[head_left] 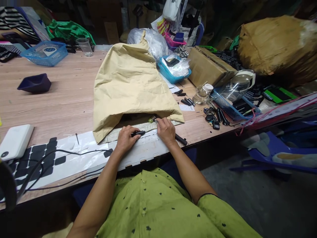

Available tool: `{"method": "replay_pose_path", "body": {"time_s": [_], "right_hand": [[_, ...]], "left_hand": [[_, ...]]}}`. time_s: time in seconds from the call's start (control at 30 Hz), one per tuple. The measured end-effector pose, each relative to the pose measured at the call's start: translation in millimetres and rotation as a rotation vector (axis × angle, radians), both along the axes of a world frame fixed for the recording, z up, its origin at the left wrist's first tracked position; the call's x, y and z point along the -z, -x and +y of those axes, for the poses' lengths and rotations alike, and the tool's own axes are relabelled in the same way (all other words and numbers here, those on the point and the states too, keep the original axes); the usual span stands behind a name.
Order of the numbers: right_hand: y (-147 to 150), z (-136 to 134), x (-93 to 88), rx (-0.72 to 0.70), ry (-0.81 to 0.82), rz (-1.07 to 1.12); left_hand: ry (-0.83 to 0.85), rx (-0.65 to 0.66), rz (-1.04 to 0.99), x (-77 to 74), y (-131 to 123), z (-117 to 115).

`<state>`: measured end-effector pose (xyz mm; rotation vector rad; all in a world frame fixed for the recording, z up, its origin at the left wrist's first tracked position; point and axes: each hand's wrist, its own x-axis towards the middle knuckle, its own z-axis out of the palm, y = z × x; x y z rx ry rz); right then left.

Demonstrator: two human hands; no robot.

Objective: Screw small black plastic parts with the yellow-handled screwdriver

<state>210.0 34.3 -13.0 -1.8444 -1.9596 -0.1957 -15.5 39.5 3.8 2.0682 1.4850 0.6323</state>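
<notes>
My left hand [126,138] is closed on a short black stick-like piece [139,133], held low over the pale board at the table's front edge. To its right, my right hand [166,131] grips a small hammer [181,139]. Its black handle sticks out below my palm, and its yellowish-green head lies beyond my fingers. Behind both hands a large beige cloth sack [133,76] stands on the table, its mouth facing me. The inside of the sack is dark, and a whitish rough slab [112,136] shows along its lower edge.
On the left lie a white power bank [17,141], black cables and a sheet of black stickers [37,157]. A purple tray [36,83] stands farther back. Blue baskets [44,54], a cardboard box [209,66] and a glass jar [203,94] surround the sack. Another person's striped sleeve [17,21] shows.
</notes>
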Motion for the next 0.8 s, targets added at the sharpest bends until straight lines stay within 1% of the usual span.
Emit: {"method": "replay_pose_path", "body": {"time_s": [0.13, 0.23, 0.37, 0.43, 0.5, 0.63, 0.8], "right_hand": [[-4, 2, -1.6, -0.021, -0.032, 0.046], [-7, -2, -7.2, -0.058, -0.072, 0.163], [-3, -23, -18.8, -0.163, -0.119, 0.399], [2, -37, -23.3, -0.242, -0.079, 0.492], [8, -49, -25.9, -0.303, -0.045, 0.540], [14, -62, -26.8, -0.353, -0.032, 0.532], [14, -63, -24.2, -0.374, 0.024, 0.439]], "left_hand": [[0.004, -0.044, -0.012, 0.5, -4, -2], [0.018, -0.055, -0.012, -1.3, -7, -2], [0.031, -0.050, -0.010, -4.0, -9, -3], [0.039, -0.053, -0.012, -4.6, -10, -3], [0.047, -0.055, -0.012, -4.9, -10, -4], [0.050, -0.038, -0.011, -5.5, -11, -4], [0.052, -0.039, -0.012, -5.5, -12, -3]]}}
